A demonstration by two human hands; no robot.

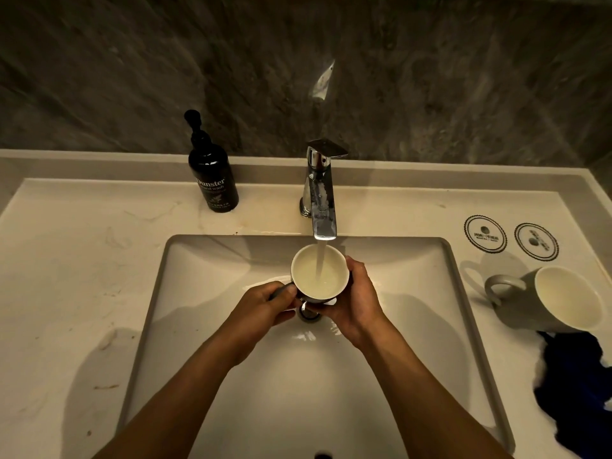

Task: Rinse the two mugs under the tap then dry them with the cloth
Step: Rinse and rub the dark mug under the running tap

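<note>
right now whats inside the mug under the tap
Water fills the mug, with the tap stream pouring in. The water hides the mug's bottom.

Dim, warm yellowish light falls from above, leaving the stone wall [132,77] behind murky. Glare flashes off the chrome tap [319,190], and small highlights glint on the wet basin [381,376] just below the hands. Soft shadows of both arms spread over the basin and the countertop [82,260]. Wide-angle bending curves the counter edges; the far corners look smeared and soft.
</note>
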